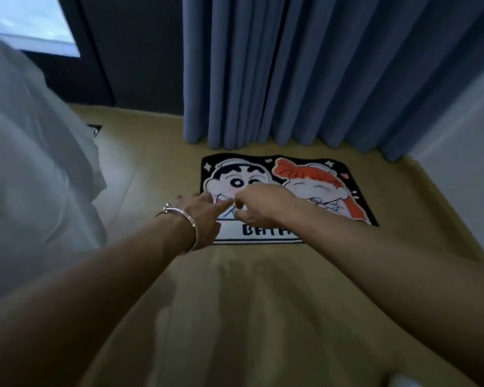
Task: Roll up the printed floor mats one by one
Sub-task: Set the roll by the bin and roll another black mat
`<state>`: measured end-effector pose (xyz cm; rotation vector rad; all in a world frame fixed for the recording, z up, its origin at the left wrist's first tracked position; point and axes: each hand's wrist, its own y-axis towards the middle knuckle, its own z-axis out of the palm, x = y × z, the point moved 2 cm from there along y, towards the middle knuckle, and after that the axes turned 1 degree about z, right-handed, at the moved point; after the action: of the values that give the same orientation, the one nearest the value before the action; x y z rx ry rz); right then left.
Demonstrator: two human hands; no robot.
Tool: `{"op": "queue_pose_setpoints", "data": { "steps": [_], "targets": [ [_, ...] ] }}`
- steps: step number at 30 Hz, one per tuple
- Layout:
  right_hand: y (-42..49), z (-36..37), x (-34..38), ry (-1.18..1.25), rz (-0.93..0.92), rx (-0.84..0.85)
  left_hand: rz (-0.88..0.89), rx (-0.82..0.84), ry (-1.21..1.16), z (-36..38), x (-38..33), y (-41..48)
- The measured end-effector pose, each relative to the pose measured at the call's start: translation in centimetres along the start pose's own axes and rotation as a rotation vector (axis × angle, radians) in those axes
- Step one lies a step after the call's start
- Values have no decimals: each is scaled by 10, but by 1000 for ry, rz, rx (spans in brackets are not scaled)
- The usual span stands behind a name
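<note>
A printed floor mat [291,174] with two cartoon faces, a black border and a white strip of dark letters lies flat on the tan floor below the curtain. Both my arms reach out over its near half. My left hand [201,213], with a silver bangle on the wrist, has its fingers stretched out over the mat's left part. My right hand [259,206] hovers over the middle of the mat with its fingers curled in; I cannot make out anything between them. The hands almost touch each other.
Blue curtains [305,79] hang down to the floor right behind the mat. A white bedsheet [34,163] drapes along the left. A white wall [464,129] stands at the right. The corner of another dark mat [94,129] peeks out by the sheet.
</note>
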<state>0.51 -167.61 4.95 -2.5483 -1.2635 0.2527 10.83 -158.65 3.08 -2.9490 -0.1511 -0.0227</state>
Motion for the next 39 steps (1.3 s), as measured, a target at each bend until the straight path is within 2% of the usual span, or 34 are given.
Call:
{"op": "queue_pose_setpoints", "data": {
  "steps": [4, 7, 10, 14, 20, 25, 31, 35, 39],
  "targets": [
    [38, 64, -1, 31, -103, 52, -73, 101, 3, 63, -5, 4],
    [69, 106, -3, 58, -178, 74, -197, 146, -52, 97, -4, 23],
    [98, 136, -6, 46, -241, 82, -362, 201, -112, 122, -9, 34],
    [127, 167, 1, 81, -303, 88, -442, 303, -116, 136, -15, 23],
    [142, 201, -15, 152, -209, 115, -664, 369, -191, 132, -5, 17],
    [153, 214, -41, 121, -239, 105, -640, 421, -210, 139, -41, 46],
    [141, 206, -22, 0, -432, 51, -647, 406, -204, 129, -53, 52],
    [138, 208, -22, -8, -477, 12, -674, 369, -199, 128, -41, 42],
    [138, 208, -31, 54, -477, 7, -662, 407, -174, 137, -37, 34]
  ]
}}
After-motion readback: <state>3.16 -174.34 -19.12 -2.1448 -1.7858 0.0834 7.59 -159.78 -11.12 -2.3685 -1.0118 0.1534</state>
